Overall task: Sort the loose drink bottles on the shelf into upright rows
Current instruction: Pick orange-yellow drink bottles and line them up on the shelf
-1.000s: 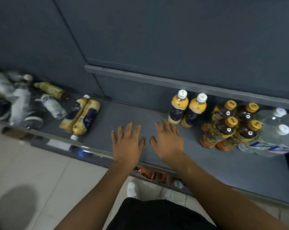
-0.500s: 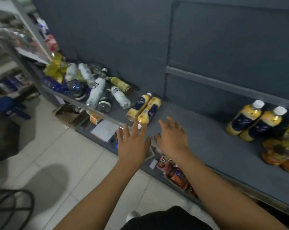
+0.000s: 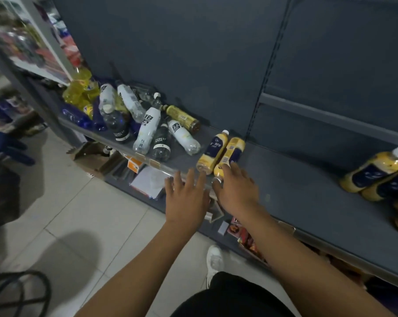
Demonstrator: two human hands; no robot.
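Two yellow bottles with dark blue labels (image 3: 221, 152) lie side by side on the grey shelf (image 3: 296, 188), near its front edge. My right hand (image 3: 235, 191) is open, fingers spread, its fingertips at the near end of the right-hand lying bottle. My left hand (image 3: 186, 197) is open too, hovering over the shelf's front edge just left of the pair and holding nothing. Further left lies a loose heap of white, dark and clear bottles (image 3: 147, 126). Two upright yellow bottles (image 3: 374, 175) stand at the right.
Yellow and blue bottles (image 3: 81, 97) pile up at the shelf's far left end. Below the shelf sit papers (image 3: 147, 181), cardboard and snack packets (image 3: 248, 239). Tiled floor (image 3: 67, 225) lies to the left, my white shoe (image 3: 214, 261) beside the shelf base.
My view has swung left along the shelf. Both hands have moved left from the bare shelf middle to the two lying yellow bottles, and the right fingertips now reach them.
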